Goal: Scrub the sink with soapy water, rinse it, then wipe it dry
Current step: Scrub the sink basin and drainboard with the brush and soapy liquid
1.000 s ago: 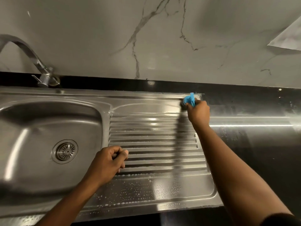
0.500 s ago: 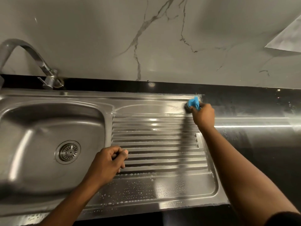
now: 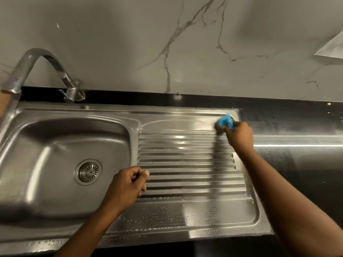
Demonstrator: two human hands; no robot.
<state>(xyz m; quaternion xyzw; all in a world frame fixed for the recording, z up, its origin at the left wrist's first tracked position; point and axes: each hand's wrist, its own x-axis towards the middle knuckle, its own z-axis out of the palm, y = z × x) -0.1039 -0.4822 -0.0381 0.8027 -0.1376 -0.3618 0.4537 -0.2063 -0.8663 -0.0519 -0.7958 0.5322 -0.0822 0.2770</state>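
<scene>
A stainless steel sink with a round drain fills the left of the head view, and its ribbed drainboard stretches to the right. My right hand grips a blue scrubber and presses it on the drainboard's far right corner. Soapy streaks and water beads lie on the drainboard's near flat strip. My left hand rests with curled fingers on the drainboard's left edge, beside the basin, holding nothing.
A curved steel tap rises behind the basin at the back left. Black countertop runs to the right of the sink, with a grey veined marble wall behind it.
The view has shifted left, so the sink sits further right in frame. My right hand keeps the scrubber at the drainboard's far right corner. My left hand stays put.
</scene>
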